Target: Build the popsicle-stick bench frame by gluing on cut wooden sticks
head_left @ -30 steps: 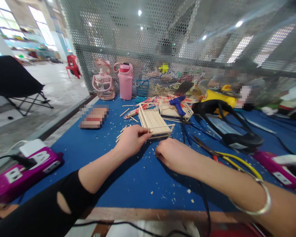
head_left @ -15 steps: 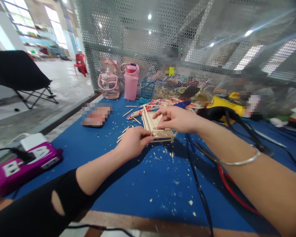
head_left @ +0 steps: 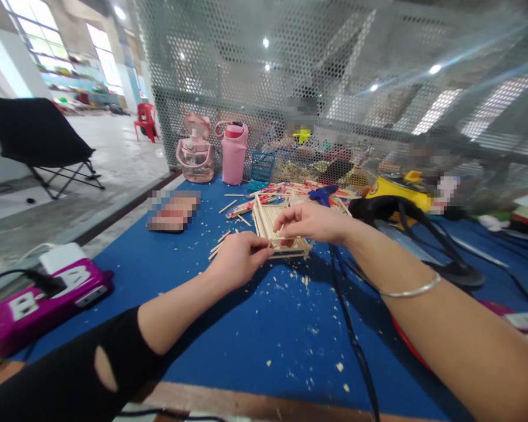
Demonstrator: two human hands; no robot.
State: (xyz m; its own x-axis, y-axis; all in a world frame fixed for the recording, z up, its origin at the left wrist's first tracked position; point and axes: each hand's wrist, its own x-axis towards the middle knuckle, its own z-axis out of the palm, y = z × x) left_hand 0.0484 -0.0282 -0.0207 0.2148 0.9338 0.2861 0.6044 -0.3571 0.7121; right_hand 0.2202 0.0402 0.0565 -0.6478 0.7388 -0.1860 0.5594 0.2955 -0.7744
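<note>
Two hands, one tiny stick model

So the stick model (head_left: 264, 218) sat mid-table on the blue mat (head_left: 242, 334), near corner pinched by the left hand (head_left: 237, 259), its forearm angled inward. The right hand (head_left: 314, 223) arched palm-down over it, fingers curled; couldn't tell if they gripped anything. Blue glue gun (head_left: 324, 194) lay just beyond.

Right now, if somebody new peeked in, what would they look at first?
Probably the two bare hands, left and right, meeting at the little frame of pale sticks in the middle of the bright blue tabletop. Next might come the purple power strip at the left edge, and the solid pink bottle standing at the back by the mesh.
</note>
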